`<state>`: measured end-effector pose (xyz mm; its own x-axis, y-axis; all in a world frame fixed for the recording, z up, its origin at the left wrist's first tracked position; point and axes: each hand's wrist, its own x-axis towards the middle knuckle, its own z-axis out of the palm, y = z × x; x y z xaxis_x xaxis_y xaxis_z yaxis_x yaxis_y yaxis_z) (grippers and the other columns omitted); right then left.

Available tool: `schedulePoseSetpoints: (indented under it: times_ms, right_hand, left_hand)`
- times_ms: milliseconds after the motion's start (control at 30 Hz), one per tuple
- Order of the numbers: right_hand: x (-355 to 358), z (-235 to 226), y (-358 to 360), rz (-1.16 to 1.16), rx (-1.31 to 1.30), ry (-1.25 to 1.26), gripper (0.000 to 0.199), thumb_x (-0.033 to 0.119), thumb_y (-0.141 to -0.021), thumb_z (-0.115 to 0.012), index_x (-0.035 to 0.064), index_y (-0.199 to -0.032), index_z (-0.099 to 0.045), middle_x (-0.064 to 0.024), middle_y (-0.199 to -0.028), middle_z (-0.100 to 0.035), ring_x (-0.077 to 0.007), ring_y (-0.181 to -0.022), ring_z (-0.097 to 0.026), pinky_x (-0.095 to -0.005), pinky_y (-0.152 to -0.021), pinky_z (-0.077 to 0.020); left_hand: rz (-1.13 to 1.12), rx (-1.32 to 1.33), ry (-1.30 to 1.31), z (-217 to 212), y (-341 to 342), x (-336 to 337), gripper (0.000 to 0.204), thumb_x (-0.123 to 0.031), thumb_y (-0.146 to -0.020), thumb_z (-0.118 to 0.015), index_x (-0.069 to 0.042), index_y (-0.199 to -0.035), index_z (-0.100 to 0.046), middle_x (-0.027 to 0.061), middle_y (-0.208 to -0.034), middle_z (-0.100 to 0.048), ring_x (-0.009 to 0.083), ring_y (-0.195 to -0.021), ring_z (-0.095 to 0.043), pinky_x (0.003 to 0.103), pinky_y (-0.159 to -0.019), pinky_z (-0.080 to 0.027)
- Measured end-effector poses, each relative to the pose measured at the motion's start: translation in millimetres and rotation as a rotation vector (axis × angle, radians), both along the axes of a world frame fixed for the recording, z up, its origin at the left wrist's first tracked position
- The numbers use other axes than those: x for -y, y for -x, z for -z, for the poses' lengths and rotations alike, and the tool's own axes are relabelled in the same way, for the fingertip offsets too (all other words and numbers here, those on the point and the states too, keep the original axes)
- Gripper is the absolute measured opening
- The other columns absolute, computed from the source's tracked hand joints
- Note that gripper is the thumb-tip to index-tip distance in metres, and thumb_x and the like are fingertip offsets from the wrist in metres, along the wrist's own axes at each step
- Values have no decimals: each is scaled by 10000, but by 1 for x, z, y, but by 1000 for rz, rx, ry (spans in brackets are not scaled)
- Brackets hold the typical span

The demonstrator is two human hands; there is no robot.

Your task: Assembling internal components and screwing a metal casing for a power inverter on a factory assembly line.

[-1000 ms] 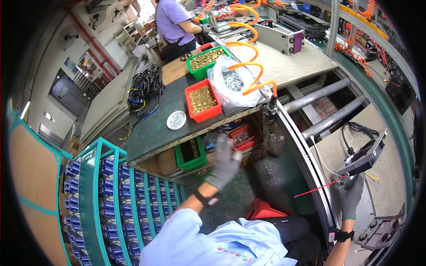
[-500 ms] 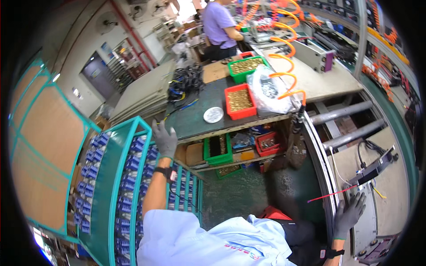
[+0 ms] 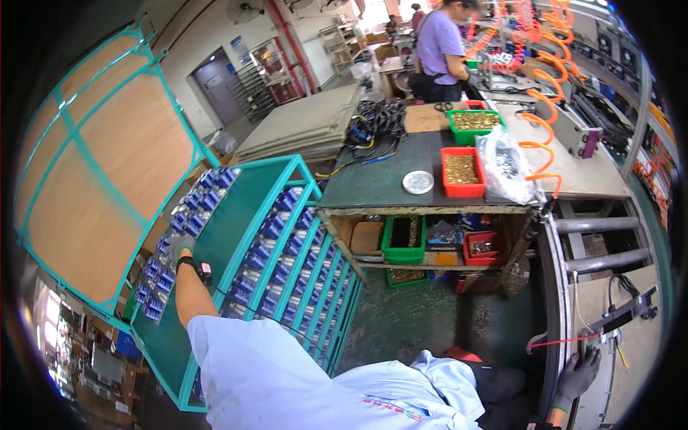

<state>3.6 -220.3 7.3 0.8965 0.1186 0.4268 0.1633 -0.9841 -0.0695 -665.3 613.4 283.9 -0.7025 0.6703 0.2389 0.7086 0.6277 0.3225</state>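
Observation:
My left hand [image 3: 179,248], in a grey glove, reaches out to the left over the top of a teal metal rack [image 3: 247,188]. It is at a row of blue-and-silver parts [image 3: 199,202] lying there; its fingers are small and blurred, so their grip cannot be made out. At the lower right my right hand [image 3: 577,378], also gloved in grey, lies with fingers extended on a flat metal panel [image 3: 600,373]. Just beyond its fingertips are a black bracket-like device [image 3: 622,312] and a red wire [image 3: 566,342].
Lower rack tiers hold more blue parts [image 3: 276,223]. Ahead stands a workbench [image 3: 373,179] with a red bin [image 3: 462,172], a green bin [image 3: 474,123], a white dish [image 3: 418,182] and a plastic bag [image 3: 505,168]. Orange coiled hoses [image 3: 548,107] hang above. A person in purple [image 3: 438,54] stands beyond.
My left hand has gone from beside the bench's edge, fingers spread, down and left to the blue parts on the rack. The view has swung left. My right hand stays by the panel.

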Motion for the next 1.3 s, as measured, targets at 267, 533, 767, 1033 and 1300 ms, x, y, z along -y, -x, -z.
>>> schedulePoseSetpoints:
  times_ms: [267,533,767,1033,1300]
  right_hand:
    - [10,5,-8,-46,-47,-6,538,271,-986,-608,-33,-1427,-554,-268,-1495,-516,-434,-1376,-496,-506,-1131,-421]
    - [4,8,4,-148,124,-97,511,193,-938,-659,-33,-1384,-558,-300,-1409,-561,-481,-1320,-514,-545,-1136,-398]
    - [-10,-14,14,-118,133,-214,452,204,-864,-674,-10,-1254,-594,-260,-1345,-582,-455,-1272,-527,-545,-1119,-400]
    - [-15,-29,22,-67,69,-193,485,220,-827,-695,48,-1270,-600,-237,-1364,-572,-439,-1287,-521,-550,-1155,-377]
    - [-42,-63,71,-140,203,-327,547,240,-829,-735,14,-1297,-563,-236,-1346,-570,-434,-1253,-548,-555,-1097,-427]
  left_hand:
    - [-32,-80,89,2,2,9,869,-640,-889,-602,-86,-1549,-480,237,-1585,-457,381,-1437,-495,525,-1138,-435]
    - [212,-384,-85,37,78,-18,707,-681,-970,-445,-91,-1171,-780,211,-1192,-740,390,-1083,-708,514,-912,-542]
    - [47,527,-807,-1,12,-4,800,-688,-921,-537,35,-1199,-734,267,-1212,-718,437,-1112,-693,519,-917,-573]
    - [1181,-122,-1289,-86,-187,50,372,-33,-935,-596,18,-1301,-637,201,-1286,-668,343,-1180,-633,456,-996,-513]
    - [2361,555,-536,-15,-516,294,384,-30,-888,-628,1,-1266,-687,111,-1155,-694,253,-1043,-668,377,-921,-536]
